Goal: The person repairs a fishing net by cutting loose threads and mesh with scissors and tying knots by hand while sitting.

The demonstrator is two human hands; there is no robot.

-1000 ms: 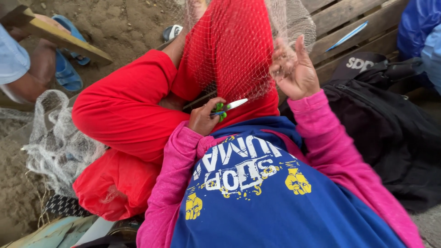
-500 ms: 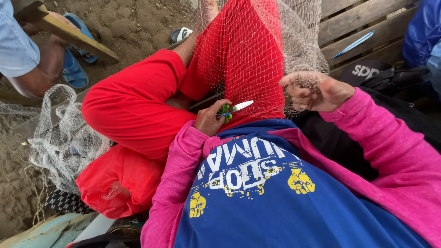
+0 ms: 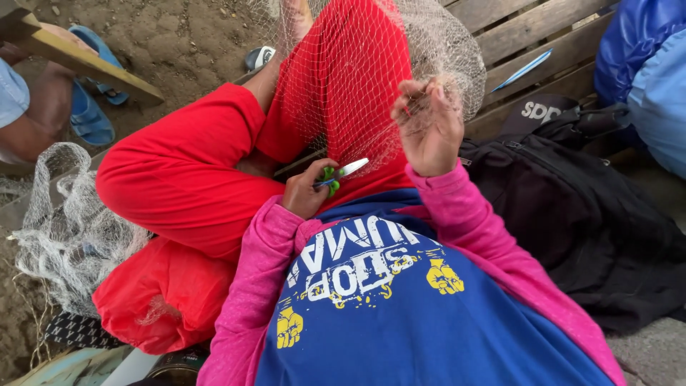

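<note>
two hands at a fishing net, one with scissors, one pinching mesh

two hands work over the lap. the left hand [image 3: 306, 191] is clenched round a pair of green-handled scissors [image 3: 341, 174], whose short pale blades point up and to the right, just beside the hanging mesh. the right hand [image 3: 429, 127] is raised above it, palm toward the camera, fingers [image 3: 413, 96] curled and pinching a fold of the fishing net [image 3: 436, 53]. the net is fine and pale, draped over the person's raised knee and red trousers [image 3: 193, 171], and it falls from the pinched fold down to just above the scissors' tips.

both arms wear pink sleeves [image 3: 246, 293] under a blue shirt with white and yellow print [image 3: 400, 314]. a red bag [image 3: 161, 293] lies under the left thigh, with a loose heap of more pale netting [image 3: 64, 229] beside it on the sandy ground [image 3: 164, 36]. to the right a black backpack [image 3: 572, 207] rests against wooden planks [image 3: 514, 28], where a small blue strip [image 3: 523, 69] lies. a blue bundle [image 3: 647, 78] fills the upper right corner. at upper left another person's arm [image 3: 39, 118] shows, near a blue sandal [image 3: 89, 118] and a wooden board [image 3: 86, 61].
</note>
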